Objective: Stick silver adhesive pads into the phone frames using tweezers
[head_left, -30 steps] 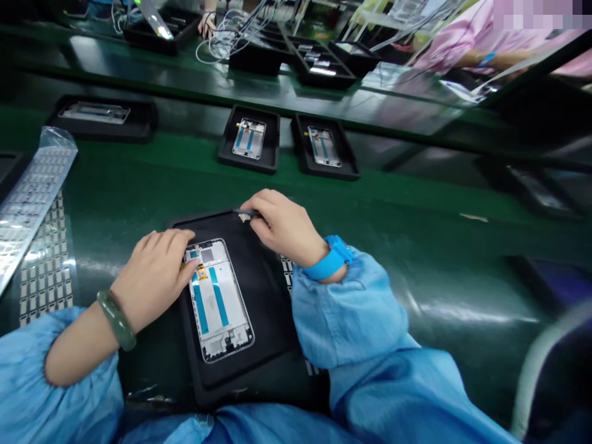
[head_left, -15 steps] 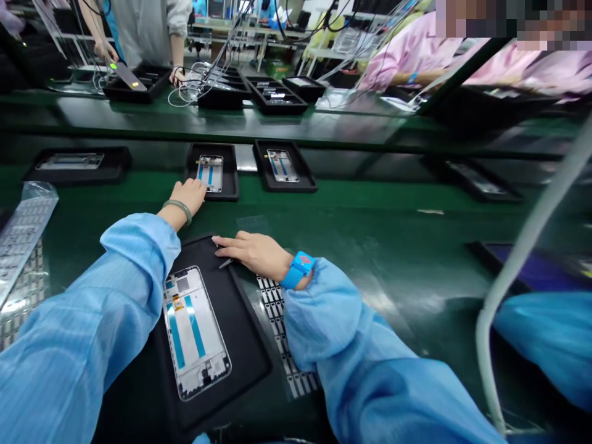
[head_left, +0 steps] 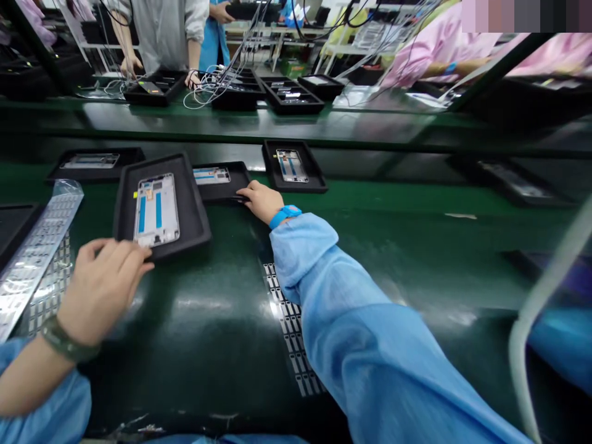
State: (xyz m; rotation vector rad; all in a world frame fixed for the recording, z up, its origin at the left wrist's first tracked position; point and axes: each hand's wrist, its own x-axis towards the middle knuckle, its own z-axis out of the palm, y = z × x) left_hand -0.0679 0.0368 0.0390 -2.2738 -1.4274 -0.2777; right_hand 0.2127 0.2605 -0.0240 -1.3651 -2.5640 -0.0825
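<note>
My left hand (head_left: 104,287) is closed on the near edge of a black tray (head_left: 197,213), which is tilted. In this tray lies a phone frame (head_left: 169,213) with two blue strips and a yellow tab at its side. My right hand (head_left: 264,202) reaches farther out, its fingers pinching the near right corner of a second black tray (head_left: 238,179). A phone frame (head_left: 219,175) lies crosswise in that one, partly hidden behind the first tray. Whether the right hand also holds a thin tool is too small to tell.
More black trays with phone frames stand along the back, one right (head_left: 317,176) and one left (head_left: 132,160). A sheet of small metal parts (head_left: 291,333) lies beside my right sleeve; bagged sheets (head_left: 41,246) lie left. A pale hose (head_left: 522,357) rises at right. Co-workers stand beyond.
My left hand has drawn the yellow-tabbed tray from the back towards the left. The tray in front of me has left its place; my right hand is now farther forward, at a tray by the back.
</note>
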